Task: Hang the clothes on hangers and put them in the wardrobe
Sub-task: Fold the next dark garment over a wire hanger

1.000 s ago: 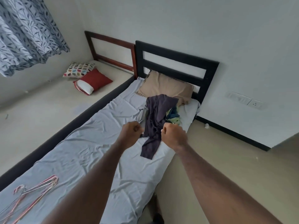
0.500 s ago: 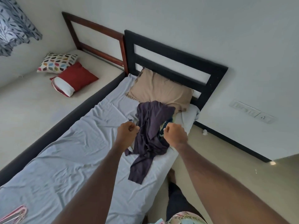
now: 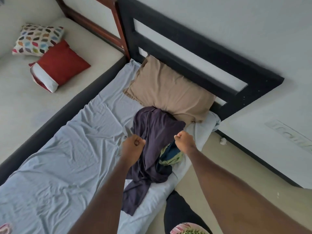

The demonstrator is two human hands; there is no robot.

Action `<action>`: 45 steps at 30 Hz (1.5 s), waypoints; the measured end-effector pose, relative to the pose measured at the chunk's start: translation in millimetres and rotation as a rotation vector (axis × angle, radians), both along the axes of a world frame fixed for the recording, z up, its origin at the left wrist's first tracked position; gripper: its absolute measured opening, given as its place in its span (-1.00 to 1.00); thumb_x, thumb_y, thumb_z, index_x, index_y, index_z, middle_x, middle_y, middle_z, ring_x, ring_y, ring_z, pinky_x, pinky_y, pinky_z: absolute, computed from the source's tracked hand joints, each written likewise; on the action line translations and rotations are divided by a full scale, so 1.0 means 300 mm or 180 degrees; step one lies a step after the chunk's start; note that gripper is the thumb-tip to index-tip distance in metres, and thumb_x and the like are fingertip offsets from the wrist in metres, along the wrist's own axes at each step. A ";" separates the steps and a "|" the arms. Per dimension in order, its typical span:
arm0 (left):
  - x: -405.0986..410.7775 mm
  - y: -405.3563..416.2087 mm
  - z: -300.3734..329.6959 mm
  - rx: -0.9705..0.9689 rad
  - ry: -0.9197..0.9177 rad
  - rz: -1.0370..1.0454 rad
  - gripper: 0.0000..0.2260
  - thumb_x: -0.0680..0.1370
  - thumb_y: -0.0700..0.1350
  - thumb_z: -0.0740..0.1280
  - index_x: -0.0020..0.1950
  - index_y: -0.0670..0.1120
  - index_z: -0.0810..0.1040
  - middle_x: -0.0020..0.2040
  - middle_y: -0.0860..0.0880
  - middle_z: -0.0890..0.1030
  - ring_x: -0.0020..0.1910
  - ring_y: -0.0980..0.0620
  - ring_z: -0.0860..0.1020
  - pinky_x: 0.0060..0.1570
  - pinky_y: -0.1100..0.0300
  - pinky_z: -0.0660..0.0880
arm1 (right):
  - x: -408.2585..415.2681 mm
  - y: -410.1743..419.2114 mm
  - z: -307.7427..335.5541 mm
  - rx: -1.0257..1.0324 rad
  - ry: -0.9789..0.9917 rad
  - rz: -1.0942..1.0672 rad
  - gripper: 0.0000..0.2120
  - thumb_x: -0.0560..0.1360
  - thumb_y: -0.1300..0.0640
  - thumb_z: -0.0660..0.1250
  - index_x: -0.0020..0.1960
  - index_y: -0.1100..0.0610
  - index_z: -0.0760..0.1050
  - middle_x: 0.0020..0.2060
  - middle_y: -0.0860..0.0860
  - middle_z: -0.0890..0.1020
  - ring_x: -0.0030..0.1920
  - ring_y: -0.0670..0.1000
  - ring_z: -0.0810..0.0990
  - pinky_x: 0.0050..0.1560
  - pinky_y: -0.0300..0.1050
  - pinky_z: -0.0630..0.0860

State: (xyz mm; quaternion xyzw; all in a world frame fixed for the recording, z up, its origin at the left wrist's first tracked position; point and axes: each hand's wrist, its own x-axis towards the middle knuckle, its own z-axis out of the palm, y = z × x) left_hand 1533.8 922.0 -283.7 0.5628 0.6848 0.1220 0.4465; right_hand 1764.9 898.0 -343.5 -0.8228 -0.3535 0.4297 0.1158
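Dark purple garment [image 3: 157, 132] on the bed [image 3: 70, 157] now looms nearer; left hand [image 3: 133, 146] and right hand [image 3: 184, 141] remain fisted, gripping nothing, pickup evidently pending.

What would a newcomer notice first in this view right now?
Two clenched hands, the left hand and right hand, reach over a crumpled dark purple garment on the bed sheet. A tan pillow leans against the black headboard just behind it.
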 end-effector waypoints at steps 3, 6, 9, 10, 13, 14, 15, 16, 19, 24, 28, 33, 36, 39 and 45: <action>0.055 0.103 -0.071 -0.0263 -0.0089 0.0120 -0.83 0.57 -0.10 0.38 -0.22 -0.08 0.54 -0.33 -0.06 0.58 -0.31 -0.05 0.54 -0.23 0.06 0.47 | 0.077 0.117 -0.110 -0.0156 0.0095 -0.0051 -0.75 0.62 0.02 0.28 0.19 0.16 0.49 0.14 0.15 0.62 0.19 0.22 0.56 0.13 -0.03 0.47; 0.097 0.175 -0.128 -0.0303 -0.0095 0.0194 -0.85 0.56 -0.10 0.40 -0.21 -0.04 0.55 -0.33 -0.07 0.58 -0.31 -0.13 0.56 -0.25 -0.03 0.51 | 0.132 0.207 -0.210 -0.0304 0.0376 -0.0360 -0.58 0.62 0.03 0.30 0.41 0.17 0.36 0.30 0.18 0.54 0.28 0.21 0.53 0.19 -0.03 0.46; 0.132 0.209 -0.162 -0.0373 0.0058 0.0089 -0.90 0.56 -0.11 0.39 -0.15 -0.08 0.57 -0.24 -0.09 0.66 -0.21 -0.15 0.64 -0.16 -0.09 0.58 | 0.177 0.284 -0.294 -0.0457 0.0775 -0.1045 -0.42 0.60 0.02 0.33 0.52 0.16 0.20 0.41 0.18 0.44 0.35 0.21 0.48 0.31 0.08 0.48; 0.139 0.214 -0.174 -0.0400 0.0082 0.0054 -0.90 0.56 -0.11 0.39 -0.13 -0.09 0.57 -0.22 -0.08 0.66 -0.20 -0.14 0.64 -0.13 -0.09 0.58 | 0.191 0.306 -0.332 -0.0478 0.0921 -0.1342 -0.39 0.58 0.01 0.35 0.51 0.16 0.18 0.42 0.16 0.42 0.36 0.20 0.47 0.34 0.15 0.47; 0.149 0.221 -0.190 -0.0479 0.0092 0.0053 -0.87 0.57 -0.11 0.39 -0.17 -0.07 0.54 -0.22 -0.06 0.65 -0.19 -0.12 0.64 -0.10 -0.08 0.58 | 0.226 0.368 -0.442 -0.0723 0.1337 -0.2057 -0.29 0.47 -0.08 0.45 0.47 0.15 0.22 0.43 0.12 0.42 0.38 0.18 0.45 0.36 0.20 0.42; 0.148 0.220 -0.190 -0.0517 0.0094 0.0049 -0.86 0.58 -0.11 0.38 -0.17 -0.06 0.54 -0.21 -0.07 0.65 -0.18 -0.12 0.63 -0.09 -0.07 0.58 | 0.235 0.379 -0.467 -0.0822 0.1484 -0.2211 -0.26 0.44 -0.11 0.47 0.47 0.14 0.25 0.44 0.12 0.43 0.39 0.16 0.44 0.34 0.20 0.40; 0.145 0.219 -0.190 -0.0550 0.0112 0.0042 -0.86 0.58 -0.12 0.38 -0.17 -0.07 0.54 -0.20 -0.09 0.65 -0.18 -0.12 0.64 -0.09 -0.05 0.57 | 0.234 0.391 -0.471 -0.0860 0.1605 -0.2328 -0.29 0.46 -0.10 0.47 0.47 0.15 0.28 0.43 0.13 0.44 0.39 0.15 0.45 0.31 0.19 0.40; 0.139 0.218 -0.189 -0.0584 0.0143 0.0037 -0.87 0.59 -0.12 0.37 -0.15 -0.10 0.55 -0.19 -0.10 0.66 -0.17 -0.13 0.64 -0.10 -0.04 0.57 | 0.236 0.401 -0.487 -0.0862 0.1658 -0.2417 -0.34 0.49 -0.05 0.47 0.47 0.17 0.32 0.40 0.13 0.46 0.38 0.14 0.46 0.29 0.17 0.41; 0.108 0.207 -0.187 -0.0683 0.0172 0.0133 -0.86 0.59 -0.11 0.36 -0.12 -0.15 0.56 -0.14 -0.19 0.65 -0.16 -0.21 0.63 -0.11 -0.08 0.57 | 0.226 0.415 -0.495 -0.0867 0.1586 -0.2299 -0.49 0.59 0.07 0.40 0.44 0.27 0.39 0.36 0.13 0.50 0.36 0.14 0.48 0.16 0.07 0.42; 0.048 0.192 -0.161 -0.0683 0.0245 0.0166 -0.82 0.61 -0.08 0.34 -0.09 -0.18 0.57 -0.17 -0.19 0.66 -0.23 -0.16 0.62 -0.11 -0.05 0.57 | 0.170 0.430 -0.397 -0.0130 0.0928 -0.1437 -0.63 0.60 0.12 0.32 0.34 0.28 0.49 0.27 0.16 0.59 0.25 0.19 0.56 0.25 0.02 0.50; 0.026 0.165 -0.093 -0.0795 -0.0364 0.0687 -0.73 0.67 -0.02 0.26 -0.03 -0.21 0.55 -0.16 -0.16 0.62 -0.22 -0.02 0.57 -0.34 0.26 0.51 | -0.019 0.377 -0.147 0.0527 0.2490 -0.1329 -0.84 0.59 0.30 0.25 0.11 0.21 0.57 0.05 0.11 0.65 0.10 0.13 0.60 0.16 -0.01 0.50; -0.048 0.074 -0.021 -0.1261 -0.1590 0.1969 -0.49 0.64 0.29 0.10 0.21 -0.10 0.56 0.08 -0.10 0.68 0.00 -0.07 0.65 -0.18 0.09 0.57 | -0.312 0.191 0.088 0.0217 0.3967 -0.0769 -0.89 0.42 0.29 0.23 -0.26 0.16 0.45 -0.22 0.11 0.59 -0.18 0.07 0.55 -0.16 -0.13 0.52; -0.155 -0.031 0.015 -0.1320 -0.2488 0.2419 -0.35 0.61 0.34 0.07 0.28 -0.16 0.60 0.18 -0.22 0.66 0.17 -0.18 0.64 -0.05 0.04 0.63 | -0.436 0.065 0.178 -0.0087 0.4017 -0.0240 -0.94 0.32 0.19 0.22 -0.32 0.16 0.38 -0.35 0.09 0.39 -0.30 0.03 0.40 -0.27 -0.10 0.38; -0.286 -0.190 -0.004 -0.1204 -0.2187 0.2910 -0.20 0.41 0.43 0.37 0.36 -0.18 0.50 0.23 -0.27 0.61 0.15 -0.23 0.64 -0.12 0.03 0.62 | -0.543 -0.044 0.218 -0.0485 0.3693 -0.0226 -0.92 0.34 0.17 0.31 -0.18 0.13 0.54 -0.20 0.08 0.56 -0.15 0.04 0.55 -0.11 -0.08 0.52; -0.425 -0.563 0.014 -0.1490 -0.1986 0.3232 -0.45 0.56 0.39 0.15 0.16 -0.04 0.60 0.17 -0.06 0.58 0.08 -0.06 0.57 0.13 -0.10 0.53 | -0.730 -0.196 0.318 -0.0387 0.2748 0.0465 -0.83 0.69 0.25 0.17 0.13 0.10 0.51 -0.01 -0.05 0.55 0.01 -0.10 0.54 0.01 -0.31 0.45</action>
